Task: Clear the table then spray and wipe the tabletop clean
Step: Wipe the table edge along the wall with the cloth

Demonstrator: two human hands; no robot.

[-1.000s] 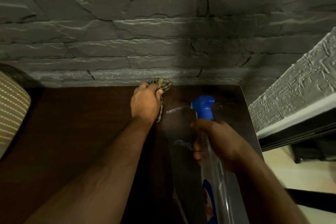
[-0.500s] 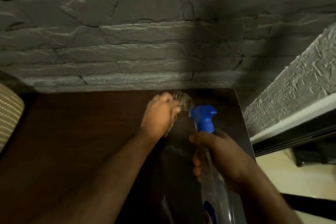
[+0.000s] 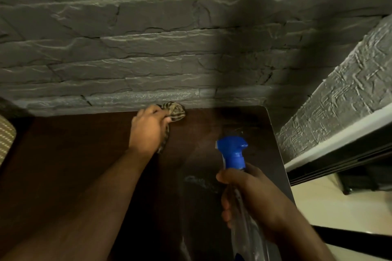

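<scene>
Tabletop (image 3: 70,176) of dark wood runs up to a grey stone-effect wall (image 3: 148,59), and nothing stands on the visible part of it, so the clearing stage looks complete. Pale smears of cleaner (image 3: 199,182) lie on the right half, suggesting spraying is under way or done there, while the left stretch shows no sheen and probably awaits both spray and cloth. A person's right hand (image 3: 252,199), fingers curled tight around the neck, holds a clear spray bottle (image 3: 248,231) above the near right of the surface, its blue trigger head (image 3: 232,151) aimed toward the far right corner; whether a finger is on the trigger cannot be told. Farther in, the left hand (image 3: 148,129) is closed over a bunched striped cloth (image 3: 175,111), pressing it onto the wood at the back edge, touching or just beside the wall. Most of the wiping appears to remain.
</scene>
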